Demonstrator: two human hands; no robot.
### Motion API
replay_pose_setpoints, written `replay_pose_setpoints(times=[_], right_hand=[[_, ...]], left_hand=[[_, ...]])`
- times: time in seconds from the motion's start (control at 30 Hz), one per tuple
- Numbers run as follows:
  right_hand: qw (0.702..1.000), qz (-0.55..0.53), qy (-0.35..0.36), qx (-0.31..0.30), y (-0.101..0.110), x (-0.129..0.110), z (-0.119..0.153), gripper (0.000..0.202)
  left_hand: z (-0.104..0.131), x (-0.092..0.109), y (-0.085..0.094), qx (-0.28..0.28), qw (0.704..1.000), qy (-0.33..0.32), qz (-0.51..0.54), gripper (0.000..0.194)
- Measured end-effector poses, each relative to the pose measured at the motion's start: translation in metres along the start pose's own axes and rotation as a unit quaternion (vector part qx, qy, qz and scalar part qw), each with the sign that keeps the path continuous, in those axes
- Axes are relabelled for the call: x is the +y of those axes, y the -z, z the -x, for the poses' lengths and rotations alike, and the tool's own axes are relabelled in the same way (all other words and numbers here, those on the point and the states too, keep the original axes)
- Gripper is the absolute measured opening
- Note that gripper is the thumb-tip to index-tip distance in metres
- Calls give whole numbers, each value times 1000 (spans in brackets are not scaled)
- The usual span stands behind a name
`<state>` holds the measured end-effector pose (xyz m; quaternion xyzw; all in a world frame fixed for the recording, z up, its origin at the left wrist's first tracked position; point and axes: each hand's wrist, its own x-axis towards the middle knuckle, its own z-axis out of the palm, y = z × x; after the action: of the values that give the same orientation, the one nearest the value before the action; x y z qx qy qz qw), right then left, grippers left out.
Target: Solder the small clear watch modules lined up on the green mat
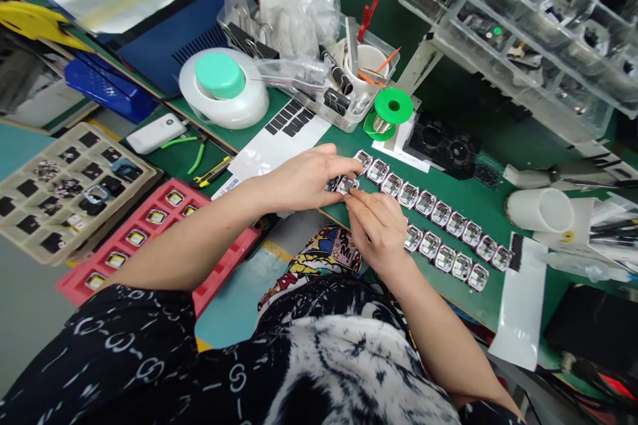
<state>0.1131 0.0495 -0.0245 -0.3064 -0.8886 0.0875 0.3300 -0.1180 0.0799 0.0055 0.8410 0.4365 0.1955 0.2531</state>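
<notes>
Two rows of small silver-rimmed watch cases (425,202) with electronics inside lie on the green bench mat. At the near left end of these rows, my left hand (304,176) steadies one watch case (347,184) between thumb and fingers. Another case is partly hidden beside it, under the same hand. My right hand (379,226) is closed in a pinch, its fingertips at the near edge of the steadied case. Whatever those fingertips grip is too small or too covered to make out.
A red tray (149,239) with several watch parts stands at left, beside a beige compartment box (64,239). Behind my hands are a tape roll (254,103), a green solder spool (405,106) and a tool bin. Clear drawers (528,26) overhang the right; a white cup (538,210) stands below.
</notes>
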Motion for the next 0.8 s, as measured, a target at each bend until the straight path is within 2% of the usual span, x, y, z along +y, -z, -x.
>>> replay_pose_setpoints(times=[0.17,0.3,0.47,0.67,0.8], right_hand=[[999,-1,-24,45,-6,1,5,49],[998,-16,-40,51,-5,1,8,45],[998,-16,-53,38,0,-1,7,41],[999,30,11,-15,2,-1,0,40],[997,66,17,-26,1,-1,-1,38]], left_hand=[[-1,2,2,-5,1000,-1,-12,39],[-1,1,1,-4,1000,-3,-11,39],[0,-1,0,-4,1000,-3,-4,41],[0,-1,-1,-5,1000,-5,-14,41],[-1,-1,-1,-4,1000,-8,-21,39]])
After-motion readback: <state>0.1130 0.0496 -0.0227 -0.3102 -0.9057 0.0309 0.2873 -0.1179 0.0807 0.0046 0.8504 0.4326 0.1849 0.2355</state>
